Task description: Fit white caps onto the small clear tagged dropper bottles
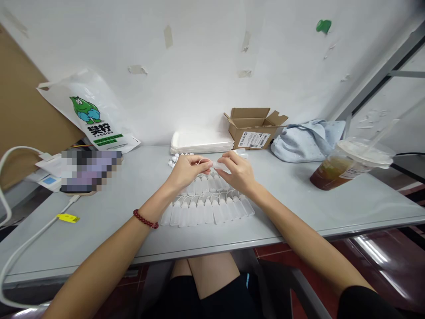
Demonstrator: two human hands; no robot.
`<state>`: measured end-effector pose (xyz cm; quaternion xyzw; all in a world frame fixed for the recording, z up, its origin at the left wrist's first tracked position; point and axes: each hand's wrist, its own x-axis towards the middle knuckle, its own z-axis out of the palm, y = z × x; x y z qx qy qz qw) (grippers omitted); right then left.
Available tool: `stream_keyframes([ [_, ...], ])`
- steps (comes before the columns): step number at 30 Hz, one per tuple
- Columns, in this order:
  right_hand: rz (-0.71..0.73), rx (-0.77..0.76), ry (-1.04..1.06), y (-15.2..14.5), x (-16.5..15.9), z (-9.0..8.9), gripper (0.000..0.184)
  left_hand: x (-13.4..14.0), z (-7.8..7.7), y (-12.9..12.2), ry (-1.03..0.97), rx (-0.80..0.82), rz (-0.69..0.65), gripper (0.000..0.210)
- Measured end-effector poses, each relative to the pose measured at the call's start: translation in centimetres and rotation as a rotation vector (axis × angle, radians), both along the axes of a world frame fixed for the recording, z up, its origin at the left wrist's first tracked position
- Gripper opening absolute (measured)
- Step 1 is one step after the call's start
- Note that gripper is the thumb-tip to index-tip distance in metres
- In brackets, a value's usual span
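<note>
Above the middle of the table my left hand [188, 170] and my right hand [239, 173] meet, fingertips nearly touching. My left hand is closed in a pinch on a small white cap with a thin loop. Between the fingers of my right hand is a small translucent plastic bottle [218, 165], its narrow end toward the cap. Whether cap and bottle are joined is too small to tell. Below my hands lie two rows of similar translucent bottles [209, 210] with white looped caps. Loose white caps [173, 160] lie behind my left hand, and clear bottles [242, 153] behind my right.
Along the wall stand a stack of white trays [202, 144], an open cardboard box [254, 128] and a light blue cloth bag [305, 139]. A tilted-looking drink cup [347, 164] is at right. At left are a phone [91, 173], cables and a white plastic bag [89, 110].
</note>
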<state>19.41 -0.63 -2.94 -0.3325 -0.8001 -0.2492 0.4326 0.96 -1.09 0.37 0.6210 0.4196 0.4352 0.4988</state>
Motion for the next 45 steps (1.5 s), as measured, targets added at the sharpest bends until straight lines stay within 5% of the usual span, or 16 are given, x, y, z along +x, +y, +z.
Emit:
stream_keyframes([
  [6,0.049,-0.091,0.051,0.12,0.16,-0.03,0.004,0.04,0.35,-0.18,0.057,0.135,0.009,0.024],
  [16,0.014,-0.034,0.049,-0.24,-0.44,-0.04,0.005,-0.15,0.43,-0.08,0.023,-0.117,-0.048,0.033],
  [27,-0.048,0.064,0.001,-0.18,-0.36,0.01,0.011,0.11,0.43,-0.43,-0.051,-0.046,-0.046,0.033],
  [36,-0.035,0.016,0.002,-0.24,-0.19,0.04,0.016,0.15,0.46,-0.43,-0.007,-0.238,-0.076,0.041],
  [42,-0.021,-0.042,0.019,-0.02,-0.03,-0.02,0.01,0.13,0.6,-0.69,0.176,0.195,-0.027,0.025],
  [45,-0.017,-0.047,0.04,0.05,-0.02,0.07,0.01,0.22,0.63,-0.75,0.197,0.239,-0.016,0.026],
])
